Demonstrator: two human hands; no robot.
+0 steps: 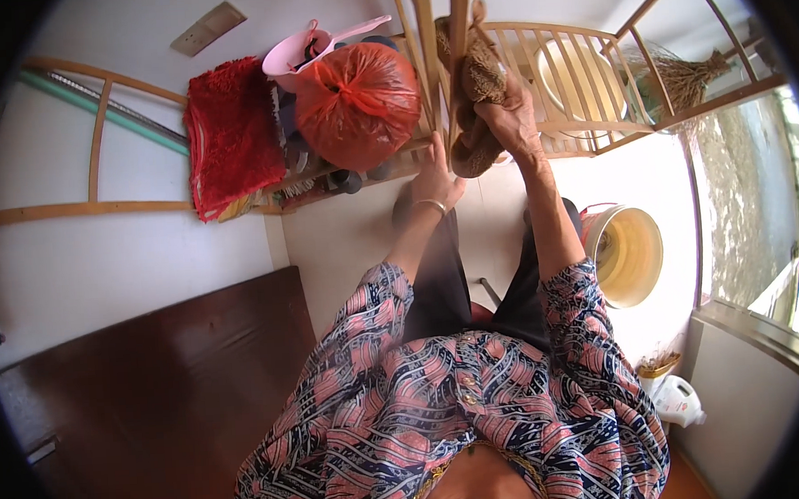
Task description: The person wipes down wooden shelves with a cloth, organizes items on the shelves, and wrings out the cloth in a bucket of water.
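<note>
In my right hand (511, 118) is a brown fluffy cloth (485, 75) with a small hanging loop. The cloth lies against a slim wooden post (458, 43) of a slatted rack and shows on both sides of it. My left hand (437, 183), with a bracelet at the wrist, is at the lower part of the wooden posts, fingers stretched upward and thumb apart. Whether it grips the wood or only touches it, I cannot tell. Left of the posts, a tied red plastic bag (358, 109) sits on the rack.
A pink dipper (301, 55) and a red shaggy mat (234, 136) are on the rack's left. A pale basin (580, 81) and a twig broom (689, 78) appear behind the right slats. A bucket (627, 254) and a white jug (678, 401) stand right, a dark brown panel (177, 397) left.
</note>
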